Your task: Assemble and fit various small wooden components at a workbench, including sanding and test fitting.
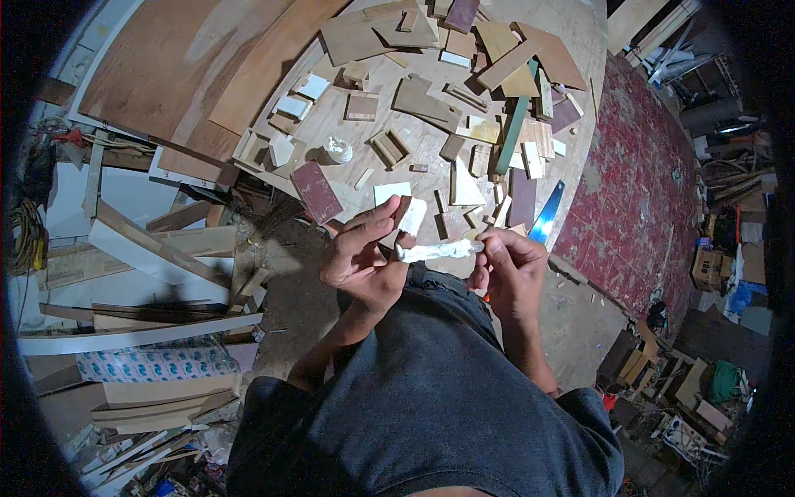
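Left hand (368,261): a loose grip could drop the small white-faced, brown-edged block (412,217); fingers hold its left edge, palm inward.
Slender white-coated stick (439,251): between both hands; tilting might shed its thick, wet-looking coating.
Right hand (511,263): thumb and forefinger pinch the stick's right end, wrist bent.

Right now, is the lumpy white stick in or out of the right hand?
In: the right hand pinches the lumpy white stick by its right end.

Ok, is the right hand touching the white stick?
Touching: the head view shows the right hand pinching the white stick at its right end.
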Action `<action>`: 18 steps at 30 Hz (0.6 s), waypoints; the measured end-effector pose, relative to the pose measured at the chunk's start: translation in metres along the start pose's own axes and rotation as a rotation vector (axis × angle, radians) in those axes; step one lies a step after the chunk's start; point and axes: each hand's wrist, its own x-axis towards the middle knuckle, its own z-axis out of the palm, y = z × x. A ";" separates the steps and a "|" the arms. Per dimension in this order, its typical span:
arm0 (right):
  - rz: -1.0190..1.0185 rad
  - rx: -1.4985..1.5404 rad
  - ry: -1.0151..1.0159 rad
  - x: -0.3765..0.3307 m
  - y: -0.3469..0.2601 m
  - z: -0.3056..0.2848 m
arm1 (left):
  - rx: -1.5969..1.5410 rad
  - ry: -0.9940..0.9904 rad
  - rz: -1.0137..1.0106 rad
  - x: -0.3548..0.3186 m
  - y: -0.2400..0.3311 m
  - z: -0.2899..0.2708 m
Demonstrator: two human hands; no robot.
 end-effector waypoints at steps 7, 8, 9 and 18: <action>-0.068 0.111 0.092 0.017 0.004 -0.010 | -0.079 0.046 -0.003 -0.001 -0.003 0.003; -0.068 0.112 0.091 0.017 0.004 -0.009 | -0.064 0.029 -0.014 0.000 -0.002 0.002; -0.065 0.068 0.104 0.017 0.005 -0.007 | -0.064 0.028 -0.014 0.001 -0.003 0.003; 0.013 0.001 0.034 0.010 0.003 -0.006 | -0.044 0.042 -0.051 0.004 -0.003 0.008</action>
